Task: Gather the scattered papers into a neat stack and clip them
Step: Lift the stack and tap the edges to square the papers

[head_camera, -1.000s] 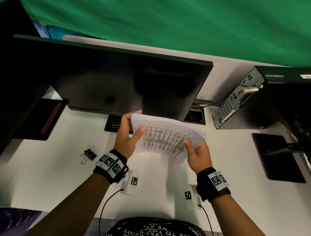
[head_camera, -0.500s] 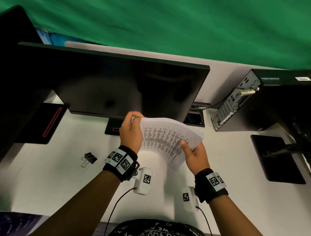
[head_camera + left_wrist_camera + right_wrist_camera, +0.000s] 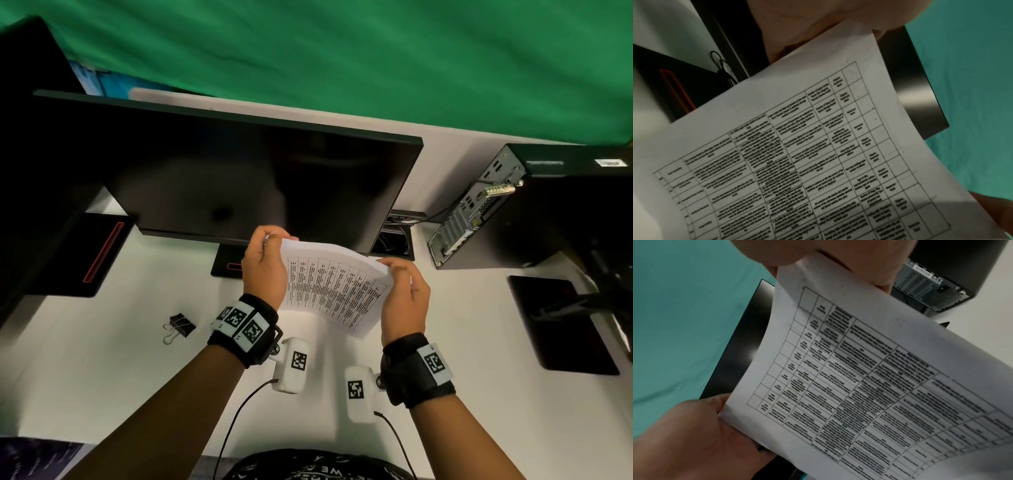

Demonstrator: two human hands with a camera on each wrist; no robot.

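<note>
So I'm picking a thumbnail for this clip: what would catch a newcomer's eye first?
First, the printed papers, a table-covered stack held up above the white desk between the left hand and right hand. Then the big dark monitor just behind them under the green backdrop. The black binder clip lies alone on the desk, left of the left wrist.

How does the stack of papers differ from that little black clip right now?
The papers are held up off the desk between the left hand and the right hand; the binder clip lies untouched on the white desk, left of the left wrist. The papers are white, printed with a table, and bowed; the clip is small, black, with wire handles. Neither is joined to the other yet.
</note>
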